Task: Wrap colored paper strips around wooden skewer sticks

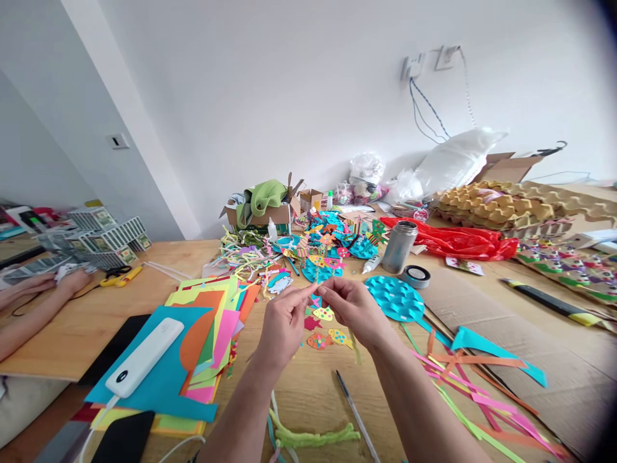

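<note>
My left hand (283, 323) and my right hand (355, 310) meet over the middle of the table, fingertips pinched together. Whatever lies between the fingertips is too small to make out. From under my right palm a thin yellow-green strip (355, 347) hangs down. Just below the hands lie several paper fish, among them an orange fish (319, 341) and a yellow spotted fish (340, 338). Beyond the fingers is a blue scalloped disc (322, 272), partly covered by my hands. A fuzzy yellow-green pipe cleaner (318, 437) and a pen (357, 415) rest nearer my body.
Stacked coloured paper (216, 328) with a white power bank (144, 357) lies left. Right are a blue disc (394, 298), a metal bottle (400, 247), paper strips (486, 399), cardboard (525, 334) and a utility knife (549, 301). Another person's hands (58, 280) work far left.
</note>
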Available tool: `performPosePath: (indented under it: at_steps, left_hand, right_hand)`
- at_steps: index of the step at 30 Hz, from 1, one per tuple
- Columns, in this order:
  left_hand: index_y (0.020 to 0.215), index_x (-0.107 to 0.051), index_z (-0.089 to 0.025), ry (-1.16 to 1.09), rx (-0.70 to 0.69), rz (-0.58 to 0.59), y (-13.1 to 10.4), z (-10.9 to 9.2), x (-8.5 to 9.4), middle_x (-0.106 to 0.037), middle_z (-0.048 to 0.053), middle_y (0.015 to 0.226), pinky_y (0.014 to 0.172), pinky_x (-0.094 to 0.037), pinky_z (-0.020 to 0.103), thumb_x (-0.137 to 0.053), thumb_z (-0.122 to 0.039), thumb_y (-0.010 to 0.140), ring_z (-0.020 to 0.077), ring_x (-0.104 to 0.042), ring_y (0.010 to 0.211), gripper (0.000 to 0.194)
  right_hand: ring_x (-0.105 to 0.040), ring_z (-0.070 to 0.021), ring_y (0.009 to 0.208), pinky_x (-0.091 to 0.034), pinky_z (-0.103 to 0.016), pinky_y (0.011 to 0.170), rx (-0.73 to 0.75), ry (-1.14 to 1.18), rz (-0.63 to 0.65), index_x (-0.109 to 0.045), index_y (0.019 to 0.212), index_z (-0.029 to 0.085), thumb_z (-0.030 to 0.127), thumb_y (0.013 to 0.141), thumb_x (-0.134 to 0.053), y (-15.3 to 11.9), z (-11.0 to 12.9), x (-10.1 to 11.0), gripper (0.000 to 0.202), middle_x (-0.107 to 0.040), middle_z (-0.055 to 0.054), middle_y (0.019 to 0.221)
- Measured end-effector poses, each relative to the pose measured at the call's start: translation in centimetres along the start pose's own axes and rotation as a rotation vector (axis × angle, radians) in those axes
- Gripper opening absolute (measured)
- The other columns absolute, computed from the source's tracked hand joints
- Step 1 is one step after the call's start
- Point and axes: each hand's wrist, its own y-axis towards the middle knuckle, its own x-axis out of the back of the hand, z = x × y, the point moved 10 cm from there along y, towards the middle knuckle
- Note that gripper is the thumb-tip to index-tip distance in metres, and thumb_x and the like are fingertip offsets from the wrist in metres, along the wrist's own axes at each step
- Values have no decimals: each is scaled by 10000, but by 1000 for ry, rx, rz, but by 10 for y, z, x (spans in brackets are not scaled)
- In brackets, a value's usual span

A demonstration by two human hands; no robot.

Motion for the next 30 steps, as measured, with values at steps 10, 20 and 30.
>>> performPosePath:
  at_steps: [10, 20, 30]
  left_hand:
    - [824, -722, -113, -440, 410, -26, -4, 35, 1, -621, 18, 591, 366, -323, 181, -714, -380, 710, 62, -466, 412, 290]
    - [695, -706, -149, -561, 481, -121, -7, 40, 4, -572, -28, 495, 357, -263, 159, -780, -321, 613, 42, -437, 386, 204]
    - [691, -722, -153, -496, 444, -157, -7, 37, 9, -545, -31, 441, 371, -264, 171, -779, -319, 598, 59, -439, 403, 198]
  right_hand:
    - [-346, -86, 488, -259, -229, 453, 109, -184, 58, -542, 668, 175, 353, 839, -541, -4, 16, -12, 247, -441, 42, 564]
    - [-424, -95, 524, -312, -219, 480, 153, -274, 73, -564, 713, 166, 339, 875, -500, -9, 22, -18, 246, -500, 24, 587]
    - [-390, -70, 398, -299, -202, 390, 52, -211, 129, -562, 712, 172, 385, 863, -511, -11, 22, -17, 266, -479, 50, 510]
